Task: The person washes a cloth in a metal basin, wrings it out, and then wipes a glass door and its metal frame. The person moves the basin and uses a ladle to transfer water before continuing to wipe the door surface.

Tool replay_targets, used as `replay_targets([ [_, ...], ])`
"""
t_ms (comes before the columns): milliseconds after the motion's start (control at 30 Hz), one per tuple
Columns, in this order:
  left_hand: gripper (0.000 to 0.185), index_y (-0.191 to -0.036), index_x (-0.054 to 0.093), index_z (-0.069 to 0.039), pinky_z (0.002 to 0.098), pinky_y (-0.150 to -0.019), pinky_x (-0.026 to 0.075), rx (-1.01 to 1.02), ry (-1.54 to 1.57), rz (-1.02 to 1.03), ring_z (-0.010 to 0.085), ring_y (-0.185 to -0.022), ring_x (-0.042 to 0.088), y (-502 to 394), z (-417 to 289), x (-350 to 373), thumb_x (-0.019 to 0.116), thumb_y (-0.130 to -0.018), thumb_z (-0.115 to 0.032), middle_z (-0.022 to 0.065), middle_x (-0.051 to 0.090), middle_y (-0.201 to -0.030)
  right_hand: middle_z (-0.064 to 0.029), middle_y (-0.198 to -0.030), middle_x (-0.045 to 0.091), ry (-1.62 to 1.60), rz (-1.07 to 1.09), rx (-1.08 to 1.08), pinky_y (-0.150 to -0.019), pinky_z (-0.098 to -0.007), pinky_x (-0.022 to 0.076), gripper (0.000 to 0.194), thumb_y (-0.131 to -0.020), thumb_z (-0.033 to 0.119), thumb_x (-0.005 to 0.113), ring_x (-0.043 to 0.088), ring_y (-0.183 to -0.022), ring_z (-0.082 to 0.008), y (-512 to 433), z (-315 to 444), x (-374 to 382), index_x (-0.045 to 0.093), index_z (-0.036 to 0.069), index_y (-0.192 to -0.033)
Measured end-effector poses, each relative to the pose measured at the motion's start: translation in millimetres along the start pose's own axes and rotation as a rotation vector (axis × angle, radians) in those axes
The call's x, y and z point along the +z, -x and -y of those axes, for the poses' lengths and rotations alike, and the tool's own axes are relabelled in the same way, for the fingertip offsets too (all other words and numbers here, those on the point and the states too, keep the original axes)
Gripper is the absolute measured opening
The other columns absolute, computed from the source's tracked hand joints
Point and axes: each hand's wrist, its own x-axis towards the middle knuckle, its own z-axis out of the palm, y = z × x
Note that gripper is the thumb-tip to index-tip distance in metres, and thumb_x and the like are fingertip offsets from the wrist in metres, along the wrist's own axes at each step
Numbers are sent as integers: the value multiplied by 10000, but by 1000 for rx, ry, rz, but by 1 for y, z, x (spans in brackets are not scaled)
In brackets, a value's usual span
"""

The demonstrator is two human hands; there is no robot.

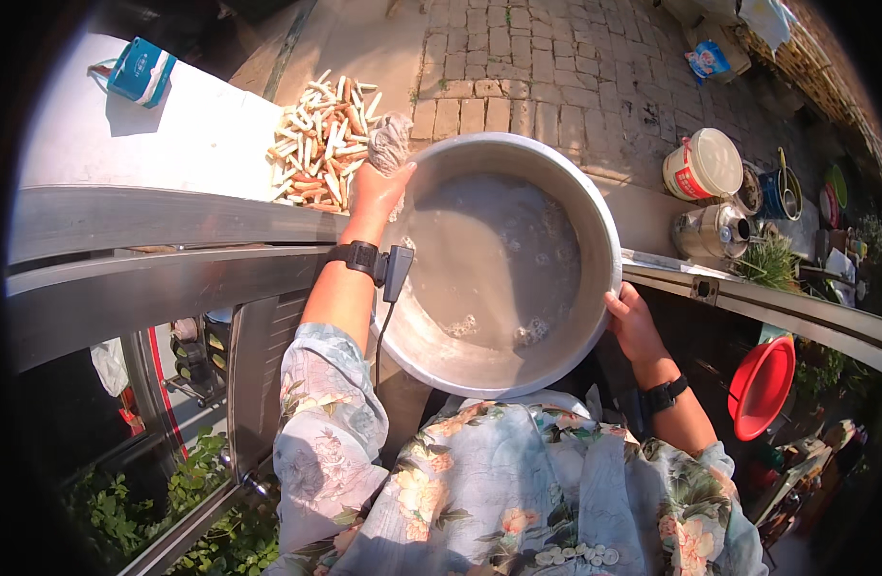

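Observation:
A large round aluminium basin (603, 237) is held in front of my body, with murky grey-brown water (477, 266) and patches of foam inside. At the basin's left rim, my left hand (380, 193) grips a bunched, greyish cloth (390, 144), its thumb lying against the rim. Part of the cloth hangs below the hand, beside the basin wall. My right hand (634, 324) is closed around the right rim, thumb on top and fingers mostly hidden beneath it.
A pile of short pale and reddish sticks (326, 144) lies beyond the left hand. Left is a white surface (218, 137) with a teal bag (142, 72). Metal door framing (175, 216) runs below it. A lidded bucket (704, 165), metal kettle (711, 230) and red basin (761, 389) stand right.

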Motion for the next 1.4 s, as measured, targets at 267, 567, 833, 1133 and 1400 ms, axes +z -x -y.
replay_targets([
  [267,601,-1163,591,60,346,-889,470,65,3,181,259,-984,633,-127,-57,29,807,-734,-301,175,656,-1096,-62,-1030,614,-309,-70,-212,-836,-302,489,222,-967,221,593,595,-922,-124,-70,33,20,517,32,-1058],
  [567,497,-948,692,60,335,-727,499,101,-84,302,204,-768,651,-253,-109,84,799,-734,-375,130,705,-876,-70,-1017,625,-486,-234,-344,-822,-278,496,239,-970,196,579,607,-902,-126,-114,96,41,518,10,-1108],
  [833,479,-1080,681,12,316,-738,495,131,-22,493,151,-816,619,-420,-179,145,803,-758,-321,71,683,-991,-59,-1063,613,-522,-299,-432,-831,-268,478,333,-969,230,580,584,-925,-104,-225,163,35,499,1,-1196],
  [1133,420,-1059,688,-30,303,-710,469,385,-99,490,125,-759,569,-620,-227,284,799,-767,-310,12,663,-931,13,-868,549,-439,-528,-410,-641,-228,415,255,-922,232,640,490,-736,-55,-458,196,-15,513,70,-1072],
  [1400,472,-1028,688,11,339,-727,499,380,-189,432,181,-787,641,-727,-320,388,790,-752,-358,110,705,-912,-29,-916,572,-516,-567,-450,-697,-235,453,256,-919,175,637,537,-808,-92,-564,286,-98,515,35,-1095],
])
